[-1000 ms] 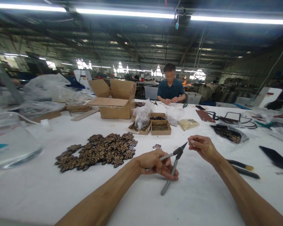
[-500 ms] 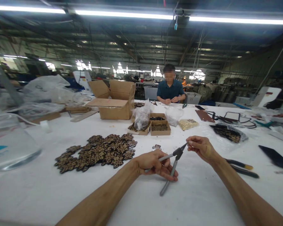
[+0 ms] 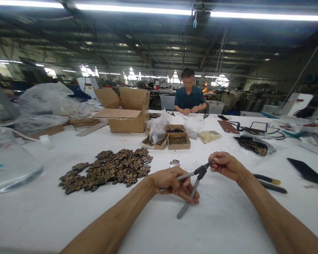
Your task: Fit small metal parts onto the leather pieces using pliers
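My left hand point(image 3: 173, 185) is closed around the handles of long-nosed pliers point(image 3: 200, 172), whose grey handles are spread apart. The jaws point up and right to the fingertips of my right hand point(image 3: 224, 163). Those fingers are pinched together at the jaw tips; whatever they hold there is too small to make out. Beyond my left hand lies a single leopard-print flower-shaped piece point(image 3: 174, 163). To the left spreads a heap of similar leopard-print pieces point(image 3: 113, 167) with dark edges.
Small cardboard trays of tiny parts point(image 3: 178, 141) stand behind the hands, beside an open carton point(image 3: 128, 114). Dark-handled pliers point(image 3: 271, 183) lie right of my right forearm. A black flat object point(image 3: 307, 171) lies farther right. A co-worker point(image 3: 189, 95) sits across the table.
The view has shifted slightly, so the table's things appear a little farther left and higher. Both hands keep nearly the same pose at the pliers.
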Demonstrator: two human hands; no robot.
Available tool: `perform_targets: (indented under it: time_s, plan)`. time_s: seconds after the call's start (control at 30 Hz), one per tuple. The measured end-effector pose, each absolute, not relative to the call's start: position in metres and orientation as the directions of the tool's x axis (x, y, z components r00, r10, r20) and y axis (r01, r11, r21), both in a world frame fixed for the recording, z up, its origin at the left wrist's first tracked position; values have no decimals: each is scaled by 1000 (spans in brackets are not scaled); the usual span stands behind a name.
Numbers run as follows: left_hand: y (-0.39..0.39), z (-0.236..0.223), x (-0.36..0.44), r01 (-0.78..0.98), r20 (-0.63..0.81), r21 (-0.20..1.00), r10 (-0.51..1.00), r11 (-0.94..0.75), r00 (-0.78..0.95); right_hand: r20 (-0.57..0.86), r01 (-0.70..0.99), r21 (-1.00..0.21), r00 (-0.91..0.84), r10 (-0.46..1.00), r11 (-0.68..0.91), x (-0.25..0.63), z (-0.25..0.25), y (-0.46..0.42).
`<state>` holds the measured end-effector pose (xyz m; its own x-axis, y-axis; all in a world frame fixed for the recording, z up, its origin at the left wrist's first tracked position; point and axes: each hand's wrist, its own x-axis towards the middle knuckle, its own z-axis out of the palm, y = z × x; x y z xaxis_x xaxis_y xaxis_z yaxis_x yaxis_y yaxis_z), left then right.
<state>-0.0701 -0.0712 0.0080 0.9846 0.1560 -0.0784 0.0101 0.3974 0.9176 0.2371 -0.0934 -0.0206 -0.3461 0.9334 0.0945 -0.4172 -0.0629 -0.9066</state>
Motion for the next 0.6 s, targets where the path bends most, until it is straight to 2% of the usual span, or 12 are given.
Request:
perform_targets:
  time_s: [0.13, 0.6]
  plan:
    - [-71, 10, -70, 54, -117, 916, 135, 399, 984, 75, -413, -907, -348, 935, -81, 238, -21, -93]
    - [-71, 7, -70, 29, -93, 915, 140, 403, 986, 48, -396, -913, -337, 940, -96, 240, -20, -93]
